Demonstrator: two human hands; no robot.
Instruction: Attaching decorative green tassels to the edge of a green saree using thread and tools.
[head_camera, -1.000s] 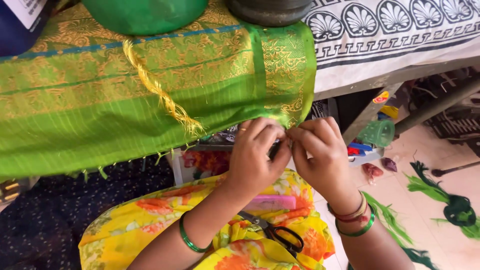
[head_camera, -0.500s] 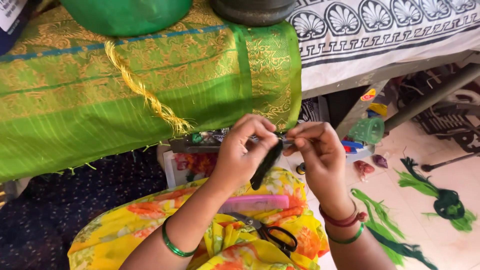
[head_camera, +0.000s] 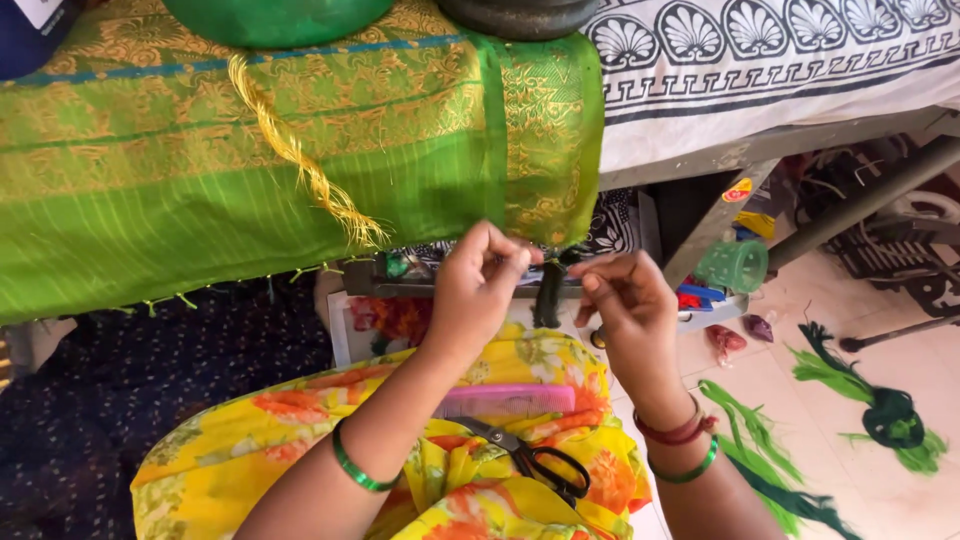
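A green and gold fabric (head_camera: 250, 170) hangs over the table edge, with a twisted gold tassel cord (head_camera: 300, 170) lying across it. My left hand (head_camera: 480, 285) and my right hand (head_camera: 620, 295) pinch threads at the fabric's lower corner fringe; a dark green thread bundle (head_camera: 548, 295) hangs between them. Both hands wear bangles. On my lap, covered by yellow floral cloth (head_camera: 300, 460), lie black scissors (head_camera: 530, 460) and a pink comb (head_camera: 510, 400).
A black-and-white patterned cloth (head_camera: 780, 60) covers the table to the right. Green thread bundles (head_camera: 880, 410) lie on the floor at right. A green plastic cup (head_camera: 735, 265) and small items sit under the table. A green bowl (head_camera: 270, 15) rests on the fabric.
Both hands have dropped slightly below the fabric edge and drawn apart, pulling the dark green thread bundle into view between them.
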